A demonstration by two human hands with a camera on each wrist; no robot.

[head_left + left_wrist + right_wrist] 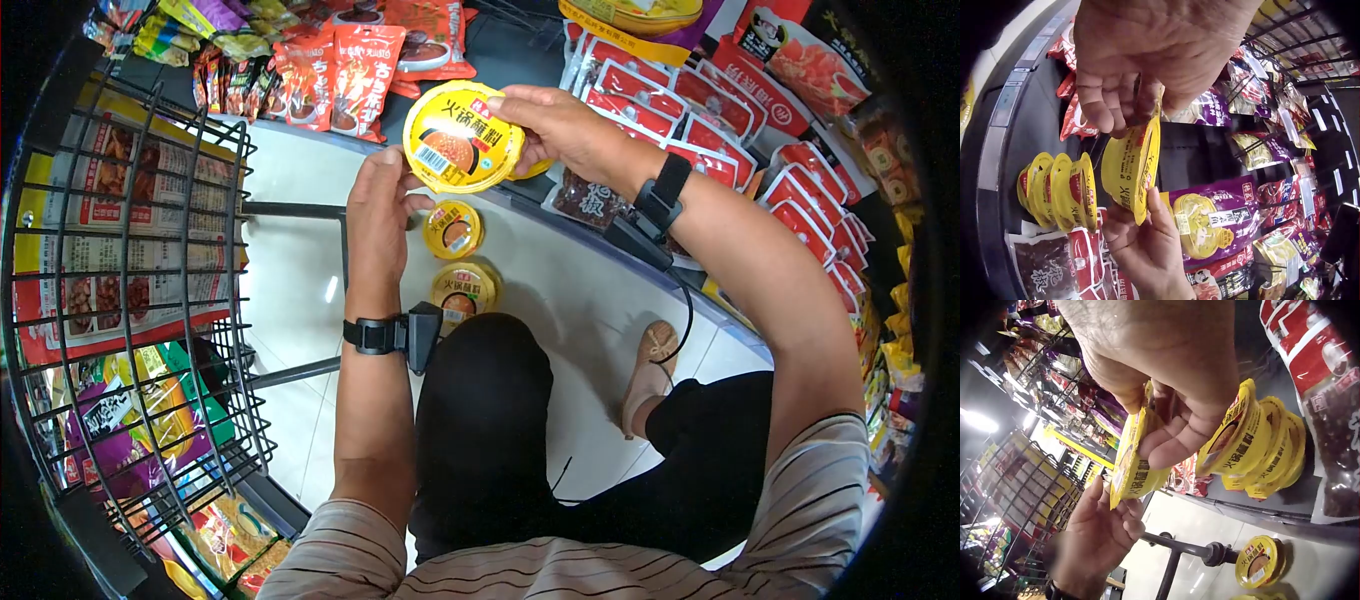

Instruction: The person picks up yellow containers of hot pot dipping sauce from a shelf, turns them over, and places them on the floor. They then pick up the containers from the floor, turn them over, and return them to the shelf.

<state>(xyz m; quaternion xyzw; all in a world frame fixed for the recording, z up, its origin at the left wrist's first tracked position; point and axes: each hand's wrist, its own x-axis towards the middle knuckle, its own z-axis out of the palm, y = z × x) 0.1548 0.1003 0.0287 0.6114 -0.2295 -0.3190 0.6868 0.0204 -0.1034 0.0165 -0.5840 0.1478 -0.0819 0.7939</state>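
Note:
Both hands hold a round yellow tub with Chinese print on its lid (463, 137), raised in front of the shelf. The right hand (560, 125) grips its right side, thumb on the lid and fingers behind the cup, as the right wrist view shows. The left hand (378, 205) pinches the opposite edge; in the left wrist view its fingers (1100, 115) are at the rim. On the floor below stand more yellow tubs, a nearer one (465, 287) partly behind the knee and a farther one (453, 229). Several matching tubs (1054, 190) stand in a row on the shelf.
A black wire cart (130, 270) with bagged goods stands at the left. Red packets (365, 75) lie on the shelf at the back. Red-and-white bags (660, 110) and a bag of dark spice (1044, 265) fill the right side. The person's shoe (650, 365) is on the tiled floor.

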